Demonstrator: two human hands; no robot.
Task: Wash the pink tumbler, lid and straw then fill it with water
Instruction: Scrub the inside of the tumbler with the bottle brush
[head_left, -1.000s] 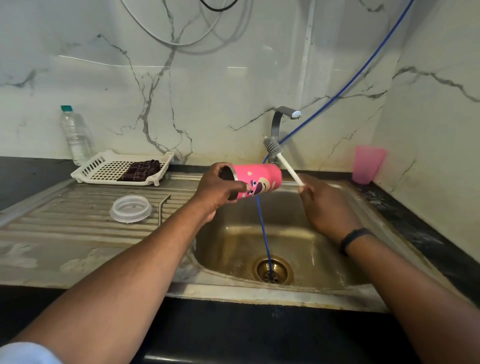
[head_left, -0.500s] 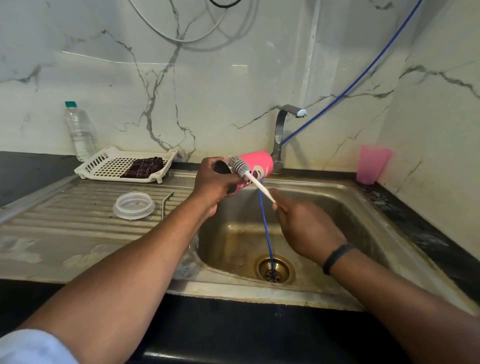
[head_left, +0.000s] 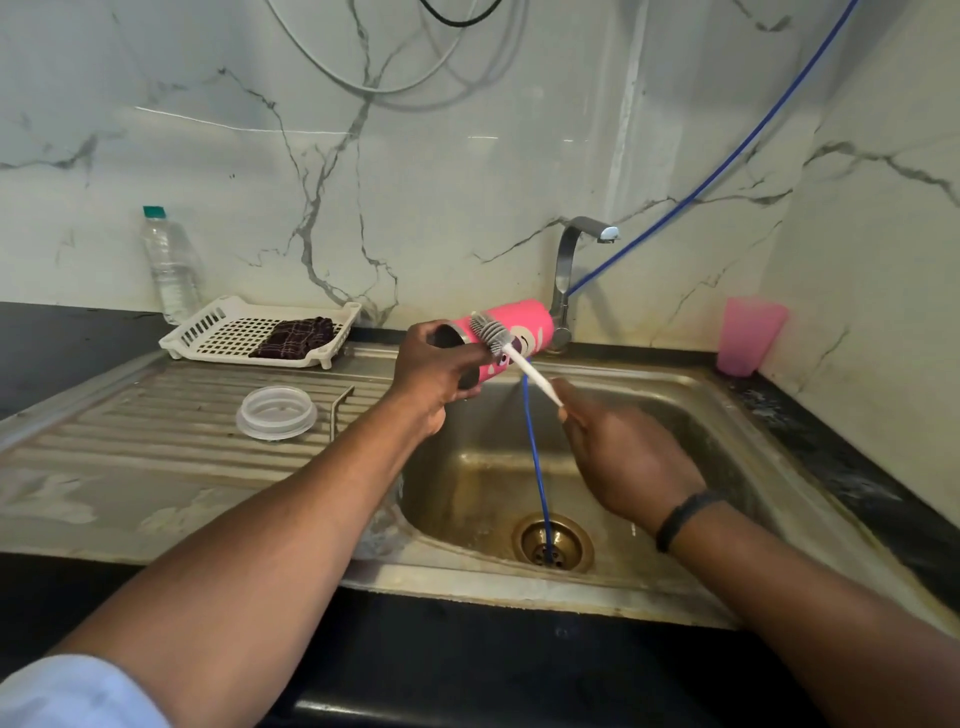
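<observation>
Over the steel sink (head_left: 675, 395) with its ribbed drainboard, your left hand (head_left: 434, 371) grips the smooth pink tumbler (head_left: 524, 325) sideways by its open rim, while your right hand (head_left: 623, 457) pinches the thin white brush (head_left: 506, 348), bristles against the tumbler's side.

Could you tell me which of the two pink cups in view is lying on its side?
The pink tumbler gripped by the left hand over the sink lies sideways; the plain pink cup stands upright on the counter at right.
</observation>
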